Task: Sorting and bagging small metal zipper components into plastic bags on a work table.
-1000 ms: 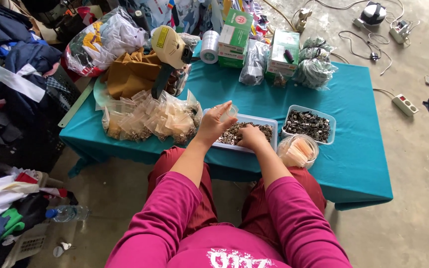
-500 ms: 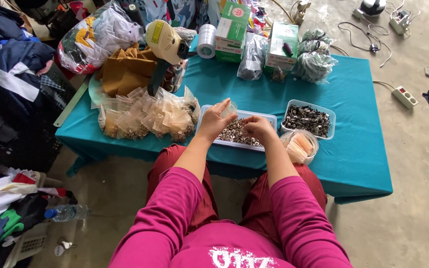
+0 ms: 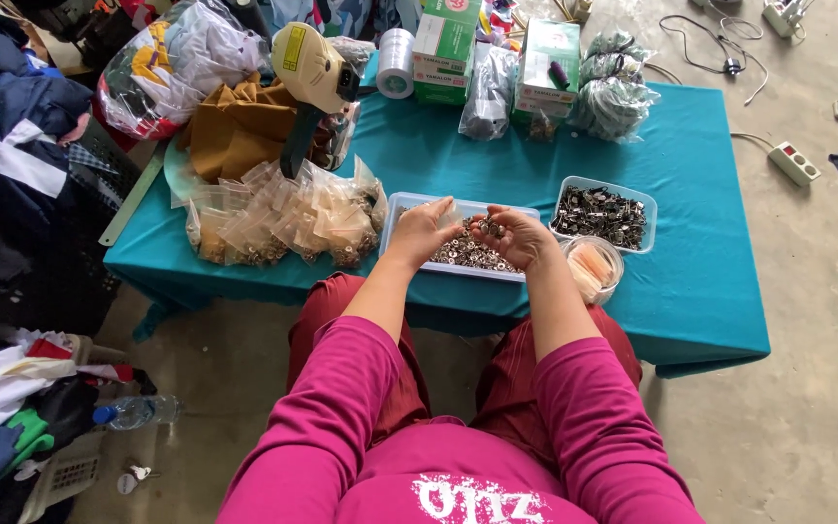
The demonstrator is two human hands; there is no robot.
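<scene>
My left hand [image 3: 423, 229] pinches a small clear plastic bag [image 3: 449, 216] above a shallow clear tray [image 3: 392, 215] of small metal parts. My right hand [image 3: 516, 238] hovers over the same tray, palm up, cupping several of those metal pieces. Both hands sit over the near edge of a low table under a teal cloth [image 3: 700, 243]. A second tray [image 3: 603, 213] of darker metal parts stands to the right. A round clear tub [image 3: 595, 268] sits just beside my right wrist.
A heap of filled clear bags [image 3: 283, 218] lies left of the tray. Behind it rest a yellow handheld tool [image 3: 308, 73], brown cloth, a tape roll [image 3: 396, 62], green and white boxes [image 3: 446, 44]. Clothes pile up at left; a power strip [image 3: 793, 163] lies on the floor.
Both hands have drawn closer together over the tray. My right hand has turned palm up with metal pieces in it, next to the bag in my left hand.
</scene>
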